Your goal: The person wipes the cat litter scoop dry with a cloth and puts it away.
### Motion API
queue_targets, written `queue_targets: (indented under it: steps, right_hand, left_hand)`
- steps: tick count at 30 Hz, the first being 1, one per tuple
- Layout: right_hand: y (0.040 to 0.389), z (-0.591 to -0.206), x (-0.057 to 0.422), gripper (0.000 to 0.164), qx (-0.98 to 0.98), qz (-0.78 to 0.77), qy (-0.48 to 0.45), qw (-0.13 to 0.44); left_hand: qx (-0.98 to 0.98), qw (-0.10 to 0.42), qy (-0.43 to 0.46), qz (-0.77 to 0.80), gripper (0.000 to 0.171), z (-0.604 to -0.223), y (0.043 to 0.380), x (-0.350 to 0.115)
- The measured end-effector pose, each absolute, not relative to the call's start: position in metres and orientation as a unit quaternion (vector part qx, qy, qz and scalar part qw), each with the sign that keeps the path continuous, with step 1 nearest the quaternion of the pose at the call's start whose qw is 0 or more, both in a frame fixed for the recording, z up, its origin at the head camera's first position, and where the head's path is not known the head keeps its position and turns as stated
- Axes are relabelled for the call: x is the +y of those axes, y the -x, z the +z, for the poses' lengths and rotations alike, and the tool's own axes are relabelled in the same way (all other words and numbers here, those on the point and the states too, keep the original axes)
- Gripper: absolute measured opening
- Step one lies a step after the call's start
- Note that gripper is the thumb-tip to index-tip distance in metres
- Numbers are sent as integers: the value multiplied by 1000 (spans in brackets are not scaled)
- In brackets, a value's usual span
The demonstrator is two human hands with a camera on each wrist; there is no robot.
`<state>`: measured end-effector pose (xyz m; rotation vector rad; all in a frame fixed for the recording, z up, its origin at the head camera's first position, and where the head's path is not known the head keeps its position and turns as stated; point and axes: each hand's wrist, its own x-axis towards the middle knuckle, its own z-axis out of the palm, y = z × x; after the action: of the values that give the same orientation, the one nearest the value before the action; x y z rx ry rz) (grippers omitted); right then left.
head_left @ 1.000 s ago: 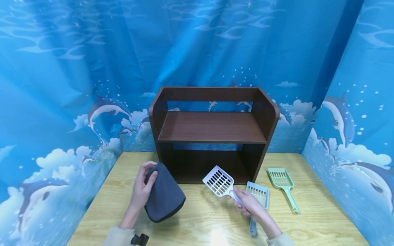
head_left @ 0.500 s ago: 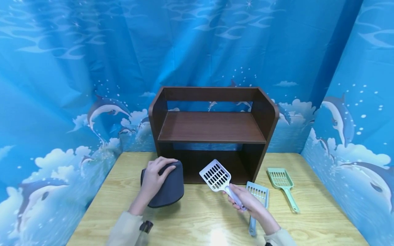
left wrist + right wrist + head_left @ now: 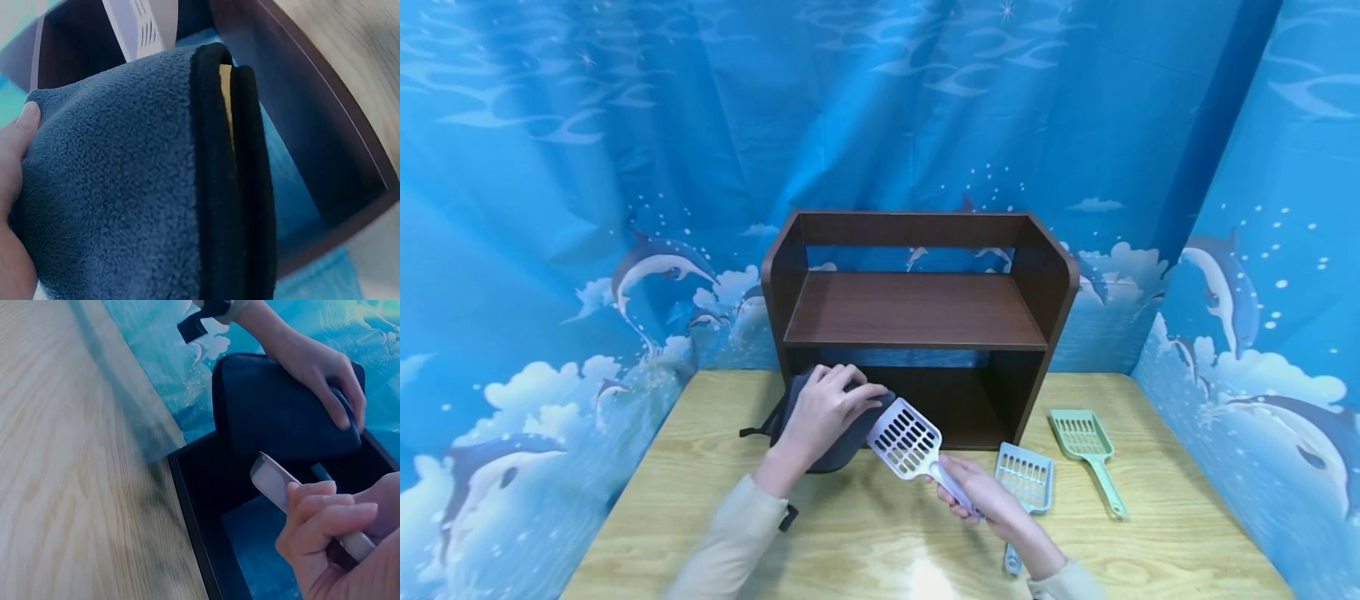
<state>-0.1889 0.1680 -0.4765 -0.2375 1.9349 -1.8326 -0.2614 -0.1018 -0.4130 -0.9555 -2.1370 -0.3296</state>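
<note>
Your left hand (image 3: 826,408) is gripping a dark navy, fleecy fabric pouch (image 3: 125,169) at the lower left of a dark brown wooden shelf (image 3: 917,310). Your right hand (image 3: 976,490) is grasping a pale lavender, slotted plastic scoop (image 3: 910,442) by its handle, just beside the pouch. Light-blue (image 3: 1033,493) and green (image 3: 1097,454) slotted scoops are lying rightward.

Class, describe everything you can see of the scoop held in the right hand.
The slotted scoop is whitish with a lilac tint and looks like plastic. Its broad head has rows of elongated slots and narrows to a slim handle. The right hand grips that handle, holding the scoop above the table, head pointing up-left in the head view, before the brown shelf. Whether it touches the dark pouch is unclear.
</note>
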Motion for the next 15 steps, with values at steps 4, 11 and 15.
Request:
queue_targets:
  steps: [4,11,15]
  right_hand:
    - [188,-474,161,41,702,-674,83,217]
    - [187,-468,153,42,715,-674,48,181]
    - [184,-466,152,43,724,-669,39,162]
  left_hand:
    - [-823,378,411,-104,19,-418,260,-77]
    - [-803,380,449,-99,15,-440,256,-46]
    - [-811,366,440,-116,18,-450,256,-39]
